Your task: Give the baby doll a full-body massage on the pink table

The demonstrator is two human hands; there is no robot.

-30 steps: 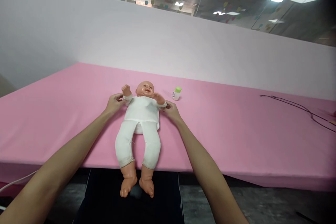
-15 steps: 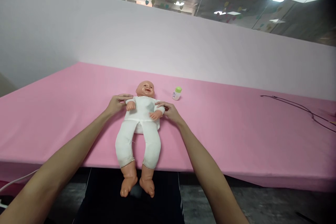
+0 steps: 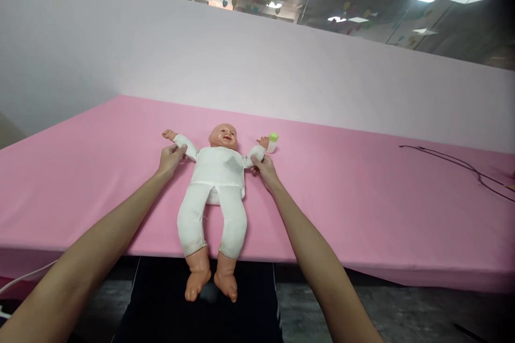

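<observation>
A baby doll [image 3: 217,169] in a white cloth suit lies face up, its bare plastic feet hanging past the table's front edge. Its arms are spread out to both sides. My left hand [image 3: 170,161] is closed on the sleeve of the doll's arm at the left. On the other side, my right hand [image 3: 265,170] pinches the doll's other sleeved arm between thumb and fingers. Just behind that raised doll hand stands a small bottle [image 3: 273,142] with a green cap, partly covered by it.
Pink cloth [image 3: 362,203] covers the table. A white partition [image 3: 257,64] rises along the back. Thin black cables [image 3: 454,159] lie at the right, and a white cable [image 3: 30,274] hangs by the left front edge.
Both doll arms have swung from over its body outward and up to the sides. My hands have gone from resting at the arms to gripping them. The bottle has stayed put.
</observation>
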